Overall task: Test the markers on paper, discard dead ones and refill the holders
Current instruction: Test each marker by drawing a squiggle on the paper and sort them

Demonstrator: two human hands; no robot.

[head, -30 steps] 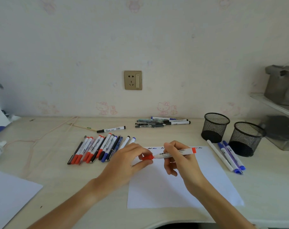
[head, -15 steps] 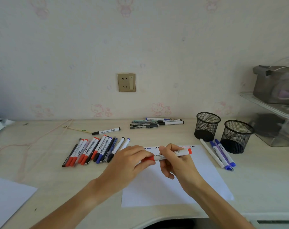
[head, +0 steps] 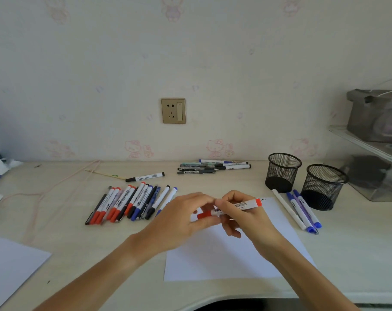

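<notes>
red marker (head: 235, 208): held level above the far part of the paper, between both hands; red cap end points left, red tail end right
left hand (head: 181, 223): fingers and thumb pinch the red cap (head: 203, 215); cap looks seated on the barrel, can't tell for sure
right hand (head: 242, 217): fingers curled round the white barrel, thumb on top
paper (head: 224, 259): white sheet flat on the desk (head: 100, 265) under the hands; small scribble marks at its far right corner
untested row (head: 130, 204): red, black and blue markers lying side by side, left of the hands
lone marker (head: 145, 177): black-capped, far of that row
far pile (head: 213, 167): mixed pens and markers near the wall, centre
holders (head: 283, 172): two black mesh cups, right of the paper, upright; inside not readable
side group (head: 299, 209): one white and two blue-capped markers lying just near of the holders, right of the paper
second sheet (head: 8, 265): near left corner of the desk
wall socket (head: 173, 110): above the far pile
</notes>
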